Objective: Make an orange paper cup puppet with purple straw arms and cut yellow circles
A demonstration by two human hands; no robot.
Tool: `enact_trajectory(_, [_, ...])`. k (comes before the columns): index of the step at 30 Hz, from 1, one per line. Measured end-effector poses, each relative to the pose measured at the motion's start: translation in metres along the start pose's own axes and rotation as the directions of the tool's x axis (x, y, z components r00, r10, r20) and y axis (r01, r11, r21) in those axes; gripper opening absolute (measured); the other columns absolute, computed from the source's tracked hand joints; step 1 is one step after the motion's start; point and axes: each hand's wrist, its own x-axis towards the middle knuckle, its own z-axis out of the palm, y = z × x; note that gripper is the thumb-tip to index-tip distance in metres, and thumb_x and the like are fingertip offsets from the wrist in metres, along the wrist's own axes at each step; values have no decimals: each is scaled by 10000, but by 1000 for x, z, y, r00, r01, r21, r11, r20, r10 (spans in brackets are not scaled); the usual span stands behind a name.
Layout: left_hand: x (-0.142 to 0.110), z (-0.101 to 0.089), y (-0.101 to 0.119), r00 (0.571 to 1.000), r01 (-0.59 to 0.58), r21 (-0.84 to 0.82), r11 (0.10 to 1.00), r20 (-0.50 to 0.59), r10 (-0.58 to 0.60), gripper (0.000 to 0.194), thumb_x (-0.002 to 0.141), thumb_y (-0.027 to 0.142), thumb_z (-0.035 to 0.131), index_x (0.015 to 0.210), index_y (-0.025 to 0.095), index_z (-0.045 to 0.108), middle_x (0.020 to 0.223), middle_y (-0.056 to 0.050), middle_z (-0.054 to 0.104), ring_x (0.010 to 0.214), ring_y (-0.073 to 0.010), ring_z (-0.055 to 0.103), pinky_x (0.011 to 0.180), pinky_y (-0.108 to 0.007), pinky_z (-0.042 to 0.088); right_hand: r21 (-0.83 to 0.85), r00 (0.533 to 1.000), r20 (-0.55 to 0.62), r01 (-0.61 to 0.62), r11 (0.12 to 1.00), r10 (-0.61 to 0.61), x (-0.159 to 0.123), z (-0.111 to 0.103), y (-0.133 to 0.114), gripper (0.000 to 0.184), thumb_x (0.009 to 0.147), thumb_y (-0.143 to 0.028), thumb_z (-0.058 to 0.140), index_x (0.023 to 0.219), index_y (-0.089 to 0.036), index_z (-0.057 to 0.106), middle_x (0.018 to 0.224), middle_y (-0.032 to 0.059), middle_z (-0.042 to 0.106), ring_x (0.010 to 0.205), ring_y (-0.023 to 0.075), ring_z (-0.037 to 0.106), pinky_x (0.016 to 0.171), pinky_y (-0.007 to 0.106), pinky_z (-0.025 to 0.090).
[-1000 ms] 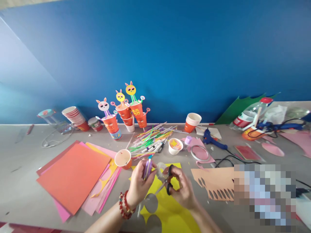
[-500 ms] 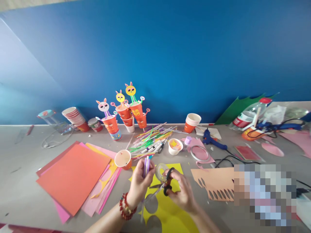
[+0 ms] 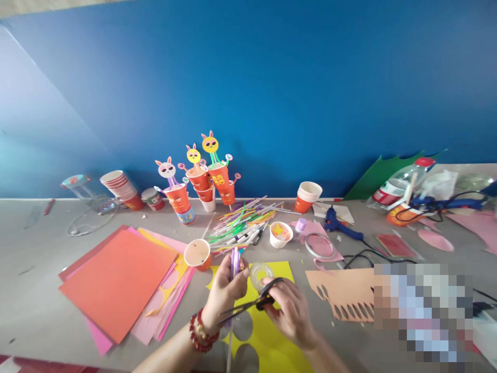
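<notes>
My left hand point(image 3: 224, 290) is closed round a small bundle of purple and white straws point(image 3: 235, 262). Their tops stick up above the fingers, and a pale length hangs below the palm. Black-handled scissors point(image 3: 265, 299) are in my right hand point(image 3: 292, 313), fingers in the loops. The slightly parted blades point left, close to my left wrist and the lower part of the straws; whether they touch them I cannot tell. Beneath both hands lies a yellow sheet point(image 3: 277, 336) with round holes cut out. A clear tape roll point(image 3: 255, 280) rests on it, partly behind my right fingers.
Loose straws and pens point(image 3: 244, 223) lie ahead, by a paper cup point(image 3: 197, 254) and a cup of scraps point(image 3: 280, 235). Coloured sheets point(image 3: 120, 280) are stacked left. Rabbit-decorated cups point(image 3: 176, 199) stand behind. A blue glue gun point(image 3: 341, 226) with its cord lies right, near orange paper point(image 3: 341, 292).
The scissors have turned in my right hand, so their blades now reach further left, beside my left wrist. My left hand keeps hold of the straws in nearly the same place.
</notes>
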Motion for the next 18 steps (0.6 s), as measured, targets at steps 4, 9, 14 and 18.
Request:
enact_trajectory(4, [4, -3, 3, 991, 110, -105, 988, 89, -101, 388, 755, 377, 788, 879, 199, 466, 582, 122, 391, 372, 14, 199, 387, -154, 183, 41, 999, 23, -32, 999, 31, 2, -3, -2, 402, 817, 9, 538, 1168, -186, 517, 931, 122, 731, 738, 244, 700, 657, 408, 601])
enact_trajectory(9, [5, -9, -4, 983, 148, -148, 978, 132, -129, 339, 790, 362, 753, 904, 202, 477, 558, 131, 344, 375, 0, 157, 379, -156, 153, 103, 988, 31, -151, 983, 148, -3, -2, -2, 493, 794, -9, 544, 1229, -238, 504, 954, 90, 724, 797, 267, 713, 701, 410, 613])
enact_trajectory(14, [-6, -3, -9, 998, -64, 104, 992, -1, 64, 267, 834, 352, 715, 913, 203, 509, 718, 59, 480, 528, -42, 393, 512, -170, 352, 209, 929, 22, -365, 907, 369, -11, 5, -1, 506, 738, -34, 529, 1194, -252, 526, 1034, 63, 706, 785, 229, 717, 723, 338, 619])
enact_trajectory(18, [-17, 2, -9, 946, -289, 413, 863, -11, 323, 143, 909, 308, 625, 986, 211, 553, 887, 3, 527, 754, -110, 499, 722, -232, 441, 364, 874, 21, -459, 811, 485, -16, 12, -3, 474, 757, -61, 505, 1193, -247, 521, 1083, 84, 668, 881, 224, 705, 732, 330, 617])
